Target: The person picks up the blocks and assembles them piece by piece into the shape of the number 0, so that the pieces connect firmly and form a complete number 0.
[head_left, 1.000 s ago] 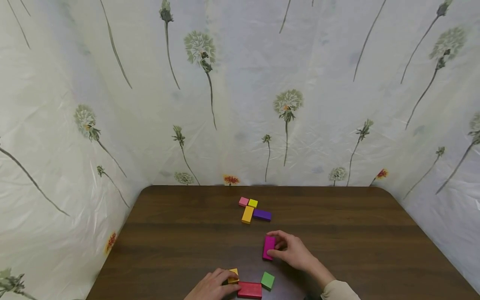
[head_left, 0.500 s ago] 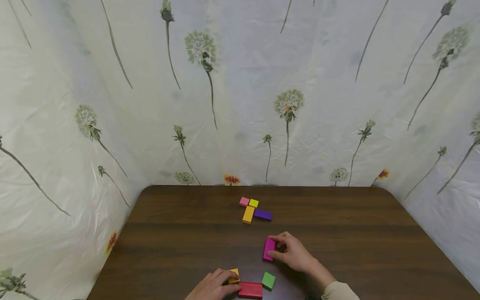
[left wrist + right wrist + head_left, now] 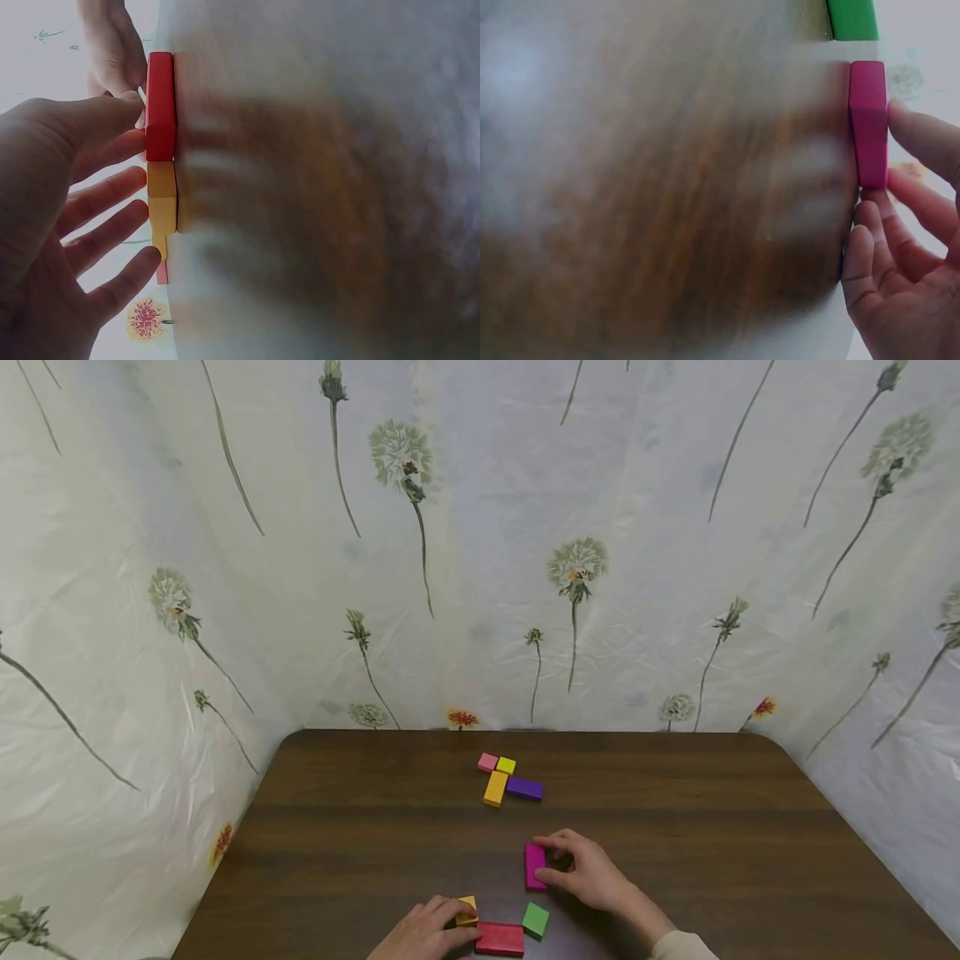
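Head view: magenta block (image 3: 534, 868) on the desk (image 3: 360, 835), beyond the green block (image 3: 536, 921).
Right hand (image 3: 591, 870): your thumb and fingers pinch the magenta block.
Left hand (image 3: 422, 932): loosely spread, your fingers touch the red block (image 3: 501, 939) and adjoining orange block (image 3: 162, 196).

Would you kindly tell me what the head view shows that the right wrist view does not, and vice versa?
Only head: the left hand, red block, small orange block, and beyond them the pink block, yellow block, long orange block and purple block.
Only right wrist: the palm side of the right hand.
Both: that hand holding the magenta block, the green block, the wooden tabletop and the pale backdrop.
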### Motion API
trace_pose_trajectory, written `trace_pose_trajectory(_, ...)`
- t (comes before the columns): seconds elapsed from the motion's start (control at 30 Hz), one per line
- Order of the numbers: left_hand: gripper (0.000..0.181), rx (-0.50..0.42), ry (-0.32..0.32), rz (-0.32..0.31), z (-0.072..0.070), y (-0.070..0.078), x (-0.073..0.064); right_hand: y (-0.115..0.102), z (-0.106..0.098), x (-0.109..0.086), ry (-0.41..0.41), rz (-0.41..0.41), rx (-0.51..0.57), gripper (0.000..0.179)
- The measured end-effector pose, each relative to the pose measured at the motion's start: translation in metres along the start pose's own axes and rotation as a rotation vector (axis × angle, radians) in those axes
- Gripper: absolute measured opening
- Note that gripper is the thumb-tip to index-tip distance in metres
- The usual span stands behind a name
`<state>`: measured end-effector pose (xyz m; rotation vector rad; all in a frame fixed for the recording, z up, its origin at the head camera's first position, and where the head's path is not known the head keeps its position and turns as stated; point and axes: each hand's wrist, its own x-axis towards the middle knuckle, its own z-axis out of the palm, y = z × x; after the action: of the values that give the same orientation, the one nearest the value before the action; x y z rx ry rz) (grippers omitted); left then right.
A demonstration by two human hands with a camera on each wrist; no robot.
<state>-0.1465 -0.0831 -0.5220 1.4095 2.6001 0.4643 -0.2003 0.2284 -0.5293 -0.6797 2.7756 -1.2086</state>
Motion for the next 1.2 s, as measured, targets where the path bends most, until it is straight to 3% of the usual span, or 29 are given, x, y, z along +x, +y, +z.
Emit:
trace_pose_trajectory(0.77,0.04,0.018,0.028,0.016,-0.003,0.002,-0.001,-0.002,0.004,-0.009,-0.039,0.008,-0.013,0.048)
trace_pose_trajectory(1.2,0.037,0.014,0.084,0.051,0.004,0.0,-0.002,-0.005,0.002,-0.011,-0.056,0.021,0.008,0.048)
